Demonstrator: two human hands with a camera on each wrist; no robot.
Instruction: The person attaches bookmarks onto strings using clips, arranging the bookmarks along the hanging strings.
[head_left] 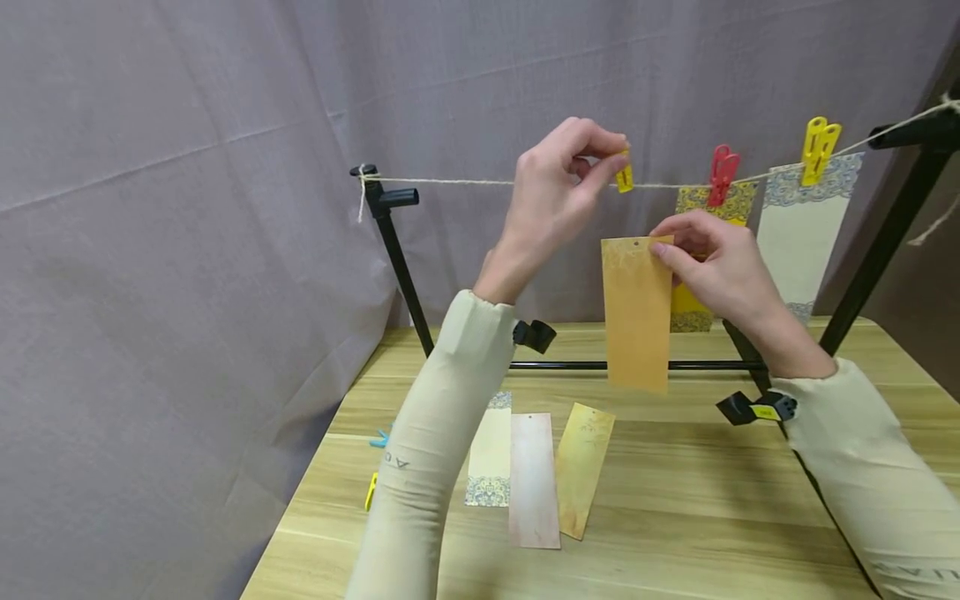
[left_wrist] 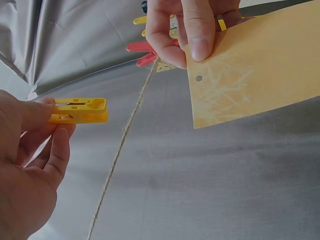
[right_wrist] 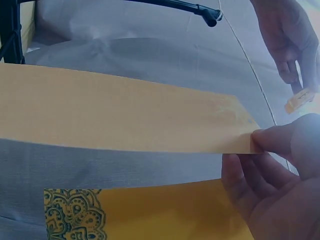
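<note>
My left hand [head_left: 551, 187] pinches a yellow clothespin [head_left: 625, 177] by its handle end, just at the string [head_left: 480, 181]. In the left wrist view the clothespin [left_wrist: 80, 110] points toward the string, apart from it. With thumb and fingers my right hand [head_left: 716, 258] pinches the upper right corner of an orange paper card [head_left: 637, 317], which hangs upright below the string. A small punched hole shows near the card's top edge. Behind the right hand, a yellow patterned card [head_left: 692, 312] hangs from a red clothespin [head_left: 723, 175], partly hidden.
A white patterned card [head_left: 802, 233] hangs at right under yellow clothespins [head_left: 819, 152]. A black frame [head_left: 401, 267] carries the string. On the wooden table [head_left: 675, 517] lie a cream patterned card [head_left: 491, 450], a pinkish card [head_left: 534, 483], a yellowish card [head_left: 585, 471] and blue clothespins [head_left: 381, 438].
</note>
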